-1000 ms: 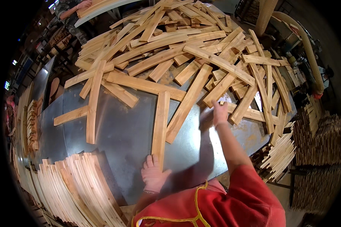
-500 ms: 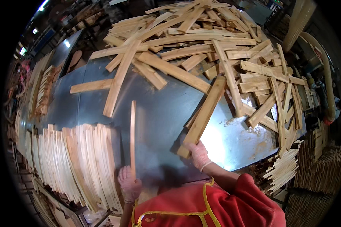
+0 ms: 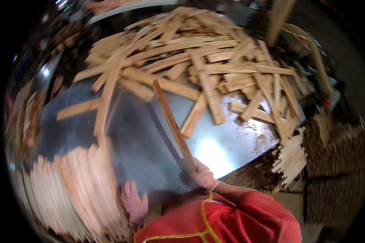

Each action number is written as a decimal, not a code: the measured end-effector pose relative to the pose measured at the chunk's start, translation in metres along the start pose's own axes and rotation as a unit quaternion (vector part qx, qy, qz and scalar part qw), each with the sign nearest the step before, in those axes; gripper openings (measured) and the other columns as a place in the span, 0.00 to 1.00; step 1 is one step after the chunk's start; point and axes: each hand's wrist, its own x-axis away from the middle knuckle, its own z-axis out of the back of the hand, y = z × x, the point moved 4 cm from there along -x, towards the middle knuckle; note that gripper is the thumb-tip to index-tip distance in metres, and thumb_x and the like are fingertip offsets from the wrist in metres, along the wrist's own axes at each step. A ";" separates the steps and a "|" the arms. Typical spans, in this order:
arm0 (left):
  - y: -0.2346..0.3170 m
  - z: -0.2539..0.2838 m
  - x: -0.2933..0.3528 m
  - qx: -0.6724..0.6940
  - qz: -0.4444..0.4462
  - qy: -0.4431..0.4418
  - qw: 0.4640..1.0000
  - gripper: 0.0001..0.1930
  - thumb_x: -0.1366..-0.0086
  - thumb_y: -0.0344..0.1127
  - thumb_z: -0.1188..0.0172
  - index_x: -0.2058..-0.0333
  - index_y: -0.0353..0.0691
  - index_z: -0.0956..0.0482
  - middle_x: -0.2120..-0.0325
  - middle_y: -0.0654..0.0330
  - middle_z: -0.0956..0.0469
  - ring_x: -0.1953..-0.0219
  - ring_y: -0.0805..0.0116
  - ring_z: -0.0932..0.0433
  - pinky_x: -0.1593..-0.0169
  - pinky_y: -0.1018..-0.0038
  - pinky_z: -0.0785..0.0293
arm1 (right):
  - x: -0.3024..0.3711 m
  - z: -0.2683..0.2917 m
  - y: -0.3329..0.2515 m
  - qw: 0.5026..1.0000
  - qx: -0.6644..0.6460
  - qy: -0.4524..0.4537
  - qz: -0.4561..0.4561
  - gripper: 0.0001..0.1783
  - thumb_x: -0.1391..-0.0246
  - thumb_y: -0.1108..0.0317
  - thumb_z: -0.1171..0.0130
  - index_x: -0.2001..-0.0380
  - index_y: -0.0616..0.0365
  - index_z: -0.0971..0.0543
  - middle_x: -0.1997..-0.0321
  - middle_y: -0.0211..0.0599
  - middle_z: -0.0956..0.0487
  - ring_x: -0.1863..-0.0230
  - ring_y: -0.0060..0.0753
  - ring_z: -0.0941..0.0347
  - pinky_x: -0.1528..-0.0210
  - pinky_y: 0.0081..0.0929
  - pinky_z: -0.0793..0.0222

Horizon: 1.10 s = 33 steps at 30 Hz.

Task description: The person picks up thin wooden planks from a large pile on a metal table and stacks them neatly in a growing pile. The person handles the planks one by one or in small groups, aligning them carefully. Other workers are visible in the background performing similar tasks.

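In my right hand, in a light knit glove, is the near end of a long wooden board. The board is turned on its narrow edge and slants away to the far left above the metal tabletop, where a dark shadow lies beside it. My left hand, gloved too, has its fingers stretched out and holds nothing. It is beside the right end of a row of boards packed side by side on edge.
A loose heap of boards covers the far side and right of the table, some sticking out toward me. Stacked wood strips stand off the table's right edge, near darker stacks. A pale hose hangs at the far right.
My left hand has let go of the thin board it held; its fingers are now straight. The board in my right hand has turned on edge and swung left. The view has shifted.
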 end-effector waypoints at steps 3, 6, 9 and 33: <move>0.018 -0.021 -0.007 0.009 -0.010 -0.020 1.000 0.43 0.43 0.39 0.28 0.28 0.38 0.32 0.26 0.49 0.36 0.26 0.41 0.38 0.24 0.48 0.40 | -0.019 0.057 0.016 0.972 0.073 0.218 -0.045 0.44 0.42 0.62 0.38 0.22 0.50 0.35 0.29 0.59 0.25 0.30 0.62 0.28 0.27 0.47 0.31; 0.021 -0.043 -0.010 -0.005 0.018 -0.060 0.998 0.44 0.44 0.39 0.28 0.28 0.39 0.32 0.26 0.50 0.36 0.26 0.42 0.38 0.24 0.49 0.40 | -0.047 0.172 0.038 0.937 0.050 0.346 -0.018 0.32 0.48 0.65 0.36 0.37 0.54 0.25 0.43 0.60 0.21 0.40 0.67 0.26 0.36 0.55 0.29; 0.025 -0.060 -0.029 -0.041 0.028 -0.100 0.994 0.47 0.44 0.40 0.26 0.26 0.41 0.34 0.25 0.51 0.38 0.24 0.44 0.39 0.23 0.51 0.41 | -0.045 0.290 0.063 0.817 0.212 0.533 0.051 0.26 0.52 0.72 0.35 0.47 0.54 0.25 0.54 0.59 0.20 0.48 0.69 0.25 0.45 0.59 0.27; 0.081 -0.139 -0.174 -0.150 -0.077 0.009 0.986 0.45 0.40 0.56 0.32 0.30 0.33 0.31 0.30 0.46 0.33 0.24 0.39 0.42 0.20 0.40 0.53 | -0.043 0.366 0.096 0.918 -0.137 0.369 -0.051 0.45 0.48 0.74 0.29 0.26 0.56 0.32 0.43 0.40 0.17 0.47 0.34 0.19 0.46 0.33 0.21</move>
